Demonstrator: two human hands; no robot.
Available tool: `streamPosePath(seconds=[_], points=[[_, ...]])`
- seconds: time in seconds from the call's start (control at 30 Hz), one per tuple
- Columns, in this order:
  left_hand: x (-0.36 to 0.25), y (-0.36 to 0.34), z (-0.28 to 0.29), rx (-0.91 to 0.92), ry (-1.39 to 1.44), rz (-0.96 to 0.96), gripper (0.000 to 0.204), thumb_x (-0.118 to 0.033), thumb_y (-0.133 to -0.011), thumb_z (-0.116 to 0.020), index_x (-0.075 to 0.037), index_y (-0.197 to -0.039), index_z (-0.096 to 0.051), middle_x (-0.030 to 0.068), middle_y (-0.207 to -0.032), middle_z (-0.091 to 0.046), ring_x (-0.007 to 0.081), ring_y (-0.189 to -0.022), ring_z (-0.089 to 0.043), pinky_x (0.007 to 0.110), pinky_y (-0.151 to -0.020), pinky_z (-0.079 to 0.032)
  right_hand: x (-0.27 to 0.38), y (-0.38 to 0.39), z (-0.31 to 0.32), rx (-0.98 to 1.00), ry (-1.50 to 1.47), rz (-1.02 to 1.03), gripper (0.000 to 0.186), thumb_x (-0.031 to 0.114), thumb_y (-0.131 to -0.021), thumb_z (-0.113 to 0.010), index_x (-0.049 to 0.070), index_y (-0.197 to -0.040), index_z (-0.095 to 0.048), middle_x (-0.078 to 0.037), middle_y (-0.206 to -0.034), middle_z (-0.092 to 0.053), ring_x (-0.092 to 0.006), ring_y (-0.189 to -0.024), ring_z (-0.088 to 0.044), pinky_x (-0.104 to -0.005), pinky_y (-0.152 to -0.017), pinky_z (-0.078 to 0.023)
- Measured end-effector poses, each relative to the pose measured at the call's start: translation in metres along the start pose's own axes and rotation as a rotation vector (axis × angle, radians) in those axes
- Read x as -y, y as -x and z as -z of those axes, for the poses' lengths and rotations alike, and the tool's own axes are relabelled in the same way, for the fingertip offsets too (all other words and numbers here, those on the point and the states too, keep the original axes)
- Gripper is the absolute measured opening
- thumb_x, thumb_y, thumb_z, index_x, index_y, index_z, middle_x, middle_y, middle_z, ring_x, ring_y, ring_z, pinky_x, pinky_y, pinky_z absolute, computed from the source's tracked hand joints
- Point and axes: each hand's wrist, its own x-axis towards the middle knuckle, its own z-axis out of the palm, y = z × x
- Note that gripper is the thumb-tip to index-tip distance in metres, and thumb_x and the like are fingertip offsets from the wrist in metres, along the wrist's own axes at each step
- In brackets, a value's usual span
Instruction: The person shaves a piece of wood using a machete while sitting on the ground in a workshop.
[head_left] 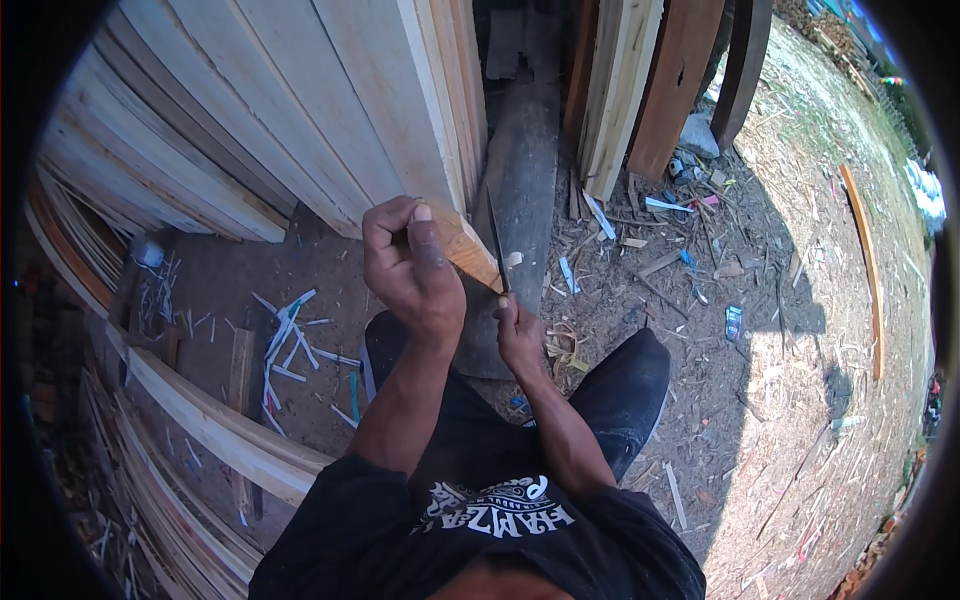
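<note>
My right hand is closed on the near end of a long, thin dark blade, seen edge-on and pointing away from me. Whether it is a knife or a saw I cannot tell. Beside the blade is a piece of wood with an orange-brown face and a pale edge. My left hand is curled next to this wood, thumb pressed to the forefinger; what it holds, if anything, is hidden. Under both hands a worn grey board runs away between my knees.
Tall pale planks lean upright at the left, with more upright boards at the right. Long timber strips lie at lower left. White scraps litter the dirt. A single wooden strip lies on the sunlit ground.
</note>
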Motion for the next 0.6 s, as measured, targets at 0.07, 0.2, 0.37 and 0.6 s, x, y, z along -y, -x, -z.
streamPosePath(seconds=[0.07, 0.2, 0.37, 0.6], points=[[0.004, -0.004, 0.005, -0.011, -0.037, -0.01, 0.016, -0.014, -0.091, -0.054, 0.002, -0.091, -0.056, 0.0066, -0.089, -0.057, 0.0111, -0.081, -0.051, 0.027, -0.077, -0.043, 0.009, -0.001, -0.007, 0.096, -0.382, -0.26, 0.05, 0.05, -0.091, -0.05, 0.001, -0.083, -0.057, -0.001, -0.051, -0.039, -0.0151, -0.042, -0.043, -0.0308, -0.045, -0.04], [0.01, -0.01, 0.021, -0.009, -0.083, -0.02, 0.017, -0.015, -0.091, -0.054, 0.002, -0.09, -0.056, 0.0065, -0.089, -0.057, 0.0122, -0.082, -0.052, 0.028, -0.079, -0.043, 0.049, 0.005, 0.01, 0.254, -0.863, -0.441, 0.057, 0.055, -0.09, -0.049, -0.002, -0.086, -0.056, -0.003, -0.051, -0.042, -0.0137, -0.042, -0.044, -0.0315, -0.041, -0.038], [0.008, -0.007, 0.017, -0.025, -0.08, -0.01, 0.017, -0.015, -0.091, -0.054, 0.002, -0.091, -0.056, 0.0068, -0.089, -0.057, 0.0131, -0.083, -0.052, 0.029, -0.08, -0.043, 0.097, 0.024, 0.027, -0.083, -0.639, 0.864, 0.057, 0.053, -0.091, -0.048, -0.003, -0.086, -0.056, -0.004, -0.054, -0.046, -0.0158, -0.05, -0.049, -0.0322, -0.051, -0.043], [0.009, -0.011, 0.018, 0.02, -0.166, -0.035, 0.017, -0.014, -0.09, -0.054, 0.002, -0.091, -0.056, 0.0065, -0.089, -0.056, 0.0123, -0.082, -0.051, 0.029, -0.079, -0.042, 0.028, -0.004, 0.008, 0.407, -1.067, -0.654, 0.056, 0.051, -0.092, -0.047, -0.004, -0.086, -0.055, -0.005, -0.053, -0.046, -0.0156, -0.042, -0.043, -0.0349, -0.05, -0.042]])
